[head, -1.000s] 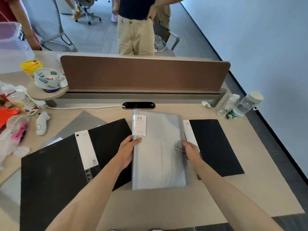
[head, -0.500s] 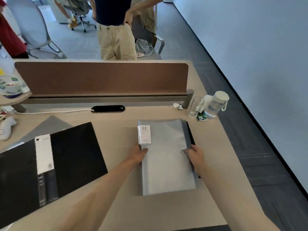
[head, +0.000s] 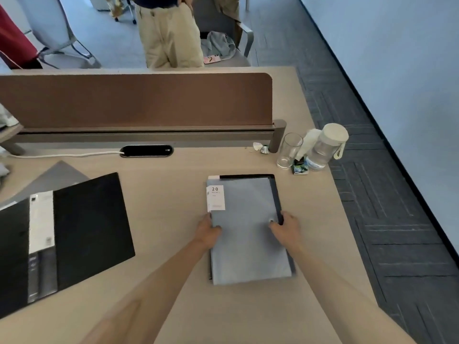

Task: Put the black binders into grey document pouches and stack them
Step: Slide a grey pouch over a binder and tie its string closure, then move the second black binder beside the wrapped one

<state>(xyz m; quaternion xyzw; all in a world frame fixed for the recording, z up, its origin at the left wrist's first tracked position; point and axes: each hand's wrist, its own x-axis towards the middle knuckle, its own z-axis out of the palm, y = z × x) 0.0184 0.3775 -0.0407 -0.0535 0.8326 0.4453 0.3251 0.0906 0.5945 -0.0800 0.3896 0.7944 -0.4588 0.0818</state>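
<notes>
Centrally, grey pouch (head: 248,229) lying atop black binder (head: 276,192) on desk (head: 173,194), left hand (head: 207,230) and right hand (head: 285,228) pinching its side edges, thumbs on top.

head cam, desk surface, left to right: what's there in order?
open black binder → left hand → grey pouch on a black binder → right hand → drinking glass → clear bottle with white lid.
</notes>
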